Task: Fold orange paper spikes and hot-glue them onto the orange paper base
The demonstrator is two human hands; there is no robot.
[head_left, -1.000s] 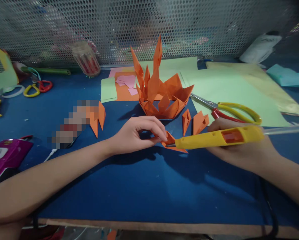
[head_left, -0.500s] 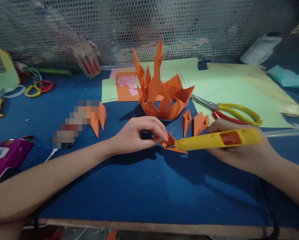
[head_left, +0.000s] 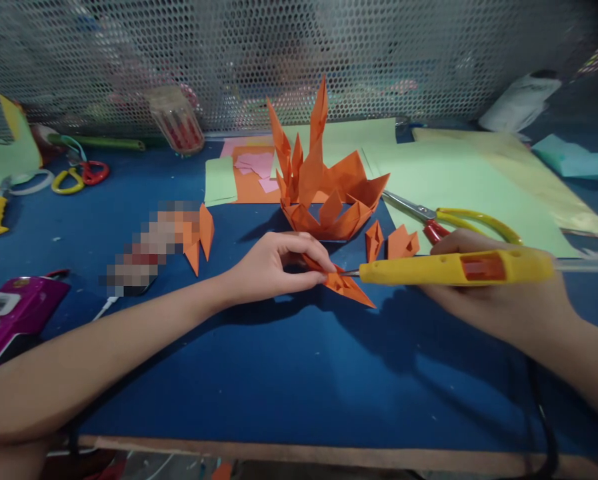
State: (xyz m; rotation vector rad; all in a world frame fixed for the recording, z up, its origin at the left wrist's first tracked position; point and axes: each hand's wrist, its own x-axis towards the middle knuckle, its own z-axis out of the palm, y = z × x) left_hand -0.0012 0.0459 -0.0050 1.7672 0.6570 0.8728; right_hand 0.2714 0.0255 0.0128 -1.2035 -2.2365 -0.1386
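Observation:
Between the thumb and fingers of my left hand (head_left: pixel 283 267) is a small folded orange paper piece (head_left: pixel 351 291), its pointed end toward the lower right. My right hand (head_left: pixel 509 310) is closed around a yellow hot glue gun (head_left: pixel 419 269), a clear glue stick trailing from its back. The gun's metal nozzle reaches the folded paper close to my left fingertips. Just beyond stands an orange origami crown-like shape (head_left: pixel 329 220) with tall points. Two smaller folded pieces lie beside it, one narrow (head_left: pixel 374 240) and one wider (head_left: pixel 403 242).
Scissors (head_left: pixel 429 213) lie on green paper sheets (head_left: pixel 493 180) at the right. A blurred-out object (head_left: pixel 139 257) with orange folded pieces (head_left: pixel 199 237) is at left, near a purple device (head_left: pixel 21 320). A jar (head_left: pixel 177 123) stands by the mesh panel (head_left: pixel 239 60).
My right hand has moved the glue gun slightly right and its nozzle up along the folded paper. My left hand still holds the paper, whose folds now show more openly.

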